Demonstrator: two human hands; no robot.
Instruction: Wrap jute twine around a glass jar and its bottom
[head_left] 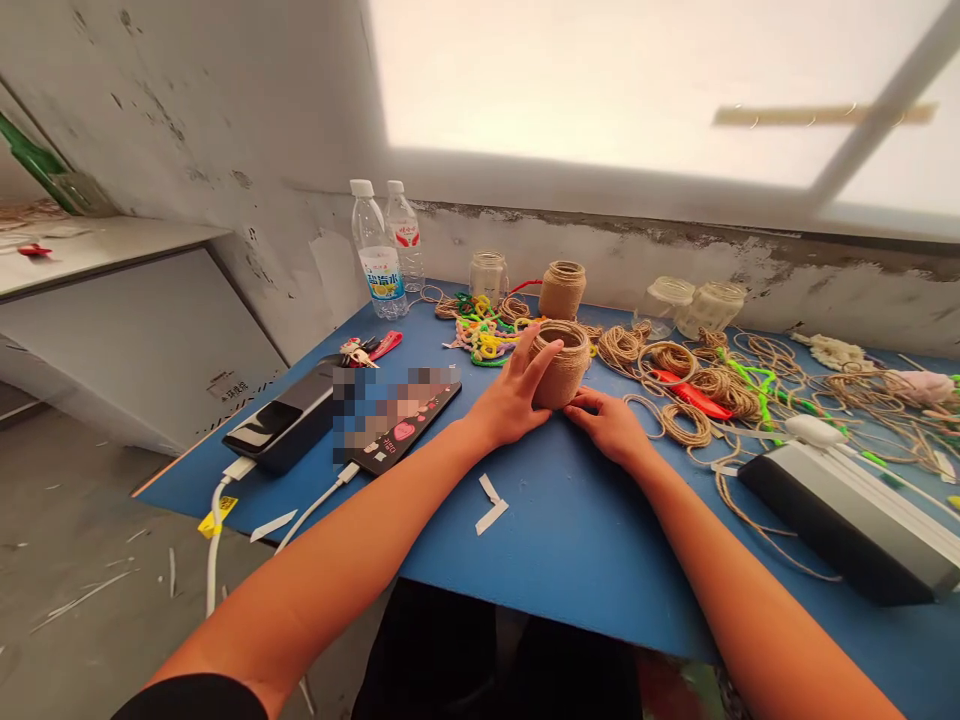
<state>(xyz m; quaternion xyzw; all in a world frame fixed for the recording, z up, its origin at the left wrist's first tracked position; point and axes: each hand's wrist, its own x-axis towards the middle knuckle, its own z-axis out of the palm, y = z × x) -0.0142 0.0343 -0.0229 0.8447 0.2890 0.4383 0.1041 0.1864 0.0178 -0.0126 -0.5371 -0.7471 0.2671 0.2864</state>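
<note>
Head view: left hand (pixel 510 395) curves around a twine-wrapped jar (pixel 560 368), fingers (pixel 534 352) spread across its near side. Right hand (pixel 609 428) lies low and fairly flat on the blue worktop (pixel 570 540), fingertips (pixel 577 402) at the jar's lower edge; not a full grip. Jar stands upright between both hands, open mouth up, near the worktop's middle.

Behind it: a second twine-wrapped jar (pixel 562 290) and a clear glass jar (pixel 487 275). Further right: more glass jars (pixel 711 310), loose twine coils (pixel 675 420), a red tool (pixel 690 395). Left of the hands: coloured pipe cleaners (pixel 484 335), two water bottles (pixel 379 250), a phone (pixel 285 420). White paper scraps (pixel 489 505) lie between the forearms.
</note>
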